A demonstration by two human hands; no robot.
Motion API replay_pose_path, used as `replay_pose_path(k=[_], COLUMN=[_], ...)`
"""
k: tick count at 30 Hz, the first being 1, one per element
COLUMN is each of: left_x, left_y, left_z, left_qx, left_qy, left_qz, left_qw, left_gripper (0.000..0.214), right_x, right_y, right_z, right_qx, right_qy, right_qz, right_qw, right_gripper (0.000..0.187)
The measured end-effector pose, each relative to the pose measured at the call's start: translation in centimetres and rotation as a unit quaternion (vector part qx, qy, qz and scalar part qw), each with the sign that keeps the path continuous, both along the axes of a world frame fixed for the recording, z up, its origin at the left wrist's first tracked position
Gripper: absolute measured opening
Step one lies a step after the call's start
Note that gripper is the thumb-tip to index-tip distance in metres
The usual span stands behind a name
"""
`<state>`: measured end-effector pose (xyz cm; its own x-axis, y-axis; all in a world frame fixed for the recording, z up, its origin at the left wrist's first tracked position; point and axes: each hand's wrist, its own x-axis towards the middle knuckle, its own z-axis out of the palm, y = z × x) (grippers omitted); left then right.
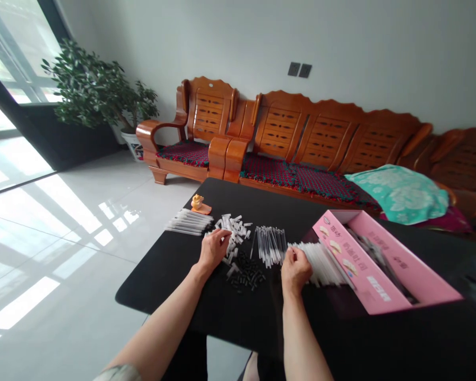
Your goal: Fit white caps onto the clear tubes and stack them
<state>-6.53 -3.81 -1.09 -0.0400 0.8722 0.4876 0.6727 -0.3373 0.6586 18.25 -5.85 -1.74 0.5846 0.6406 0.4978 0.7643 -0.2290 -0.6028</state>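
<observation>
Fingers bent and pinched together, my left hand is at the near-left side of a loose pile of short white pen caps. What its fingertips hold, if anything, is too small to make out. My right hand is closed between the pen refills and a stack of white pen barrels; its grip is hidden. Small black plugs lie scattered between my hands. A row of assembled-looking white pens with dark ends lies beyond my left hand.
A long pink open box with dark contents stands right of the barrels on the black table. A small yellow figurine sits near the far left edge. Behind are a wooden sofa and a potted plant.
</observation>
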Motion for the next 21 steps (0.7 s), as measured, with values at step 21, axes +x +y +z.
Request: replay_pose_path(k=[21], left_x=[-0.5], left_y=[0.3], left_z=[-0.4], left_qx=[-0.015], left_qy=[0.004], left_qz=[0.020], left_qw=[1.000], left_gripper=[0.016], right_x=[1.2], right_y=[-0.8], right_z=[2.1], right_qx=[-0.322], right_qy=[-0.108], right_qz=[-0.038], right_qw=[0.940], right_gripper=[0.023])
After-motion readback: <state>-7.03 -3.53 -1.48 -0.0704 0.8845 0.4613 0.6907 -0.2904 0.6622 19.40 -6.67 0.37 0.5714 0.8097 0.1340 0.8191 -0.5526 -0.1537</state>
